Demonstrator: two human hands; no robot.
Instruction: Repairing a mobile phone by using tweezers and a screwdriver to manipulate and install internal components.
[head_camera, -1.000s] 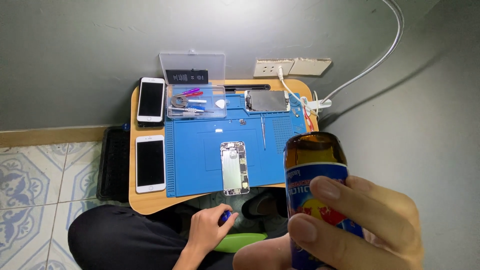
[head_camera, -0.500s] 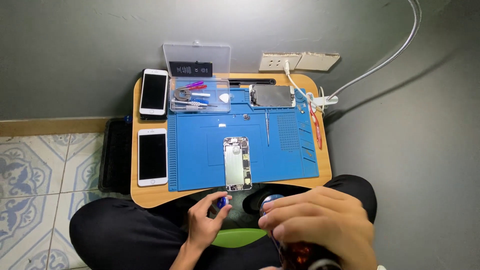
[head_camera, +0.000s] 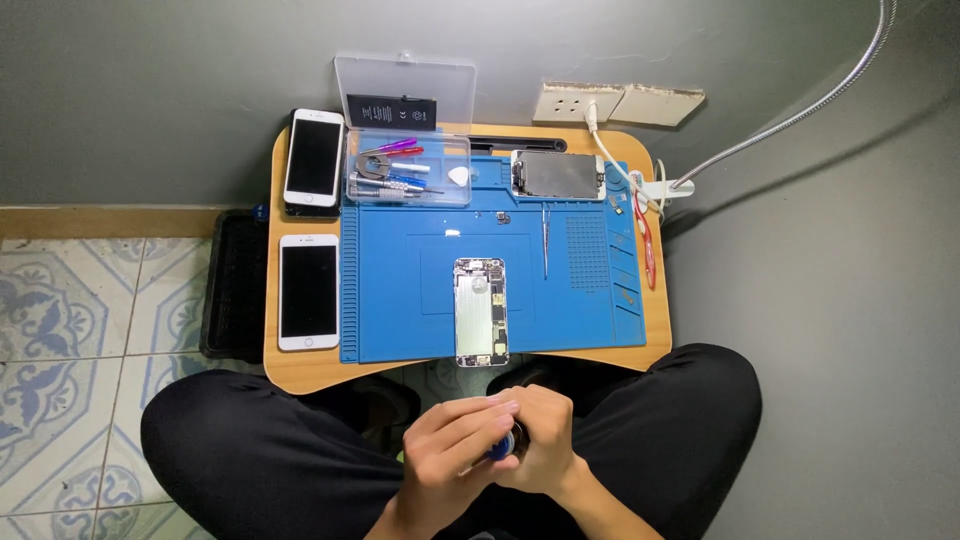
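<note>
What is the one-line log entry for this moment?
left hand + right hand: together on blue cap | opened phone: on blue mat, untouched

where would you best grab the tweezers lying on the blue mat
Judging by their pose, pinch the tweezers at mid-shaft from above, fingers on the left and right sides. They lie flat and thin, running front to back on the blue mat, with bare mat either side and the opened phone apart.

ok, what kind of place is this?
Likely a home phone-repair spot on the floor, not a shop: a low wooden table against a wall, a blue repair mat with an opened phone, and a clear tool box. Both hands meet over the lap.
</note>
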